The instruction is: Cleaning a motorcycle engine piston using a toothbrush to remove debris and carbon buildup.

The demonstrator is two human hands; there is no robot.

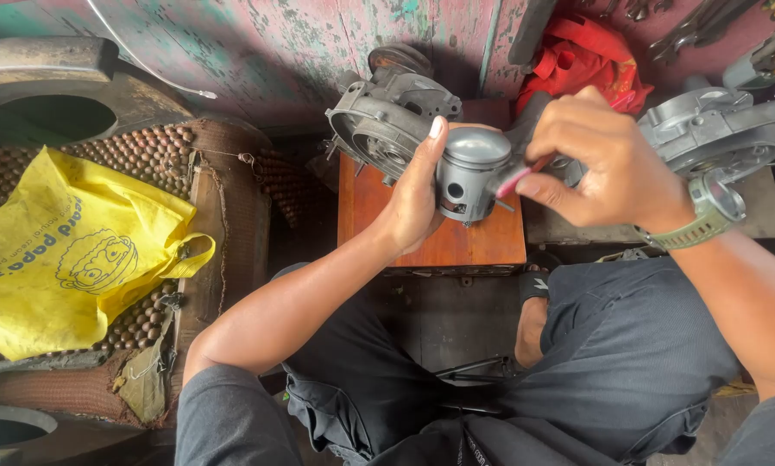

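We see a grey metal piston (472, 177) held up between our two hands, above a small reddish-brown wooden stool (456, 242) that stands in front of our knees. The piston is a short cylinder with a smooth, slightly domed crown, dull cast sides and a round pin hole low in its skirt. Our left hand (413, 194) is clamped on it from the left, palm against the wall and thumb lying up along the rim. Our right hand (599, 160) sits just to the right of the piston, fingers pinched shut on a slim tool with a red handle (521, 177) whose tip meets the piston's side; a dark rod-like part rises behind that hand, and we cannot tell what it joins. The right wrist carries an olive-green watch (711, 207).

Just behind the piston, a grey cast engine casing (379, 121) rests at the stool's far edge, ribbed and round-mouthed. A second casing (720, 129) of the same bare metal lies to the right. A crumpled red cloth (582, 56) sits beyond it, near hanging wrenches (689, 26). Well to the left, a wrinkled yellow plastic bag (72, 250) lies on a brown beaded seat mat (146, 151). The wall (275, 43) behind shows peeling pink and green paint.
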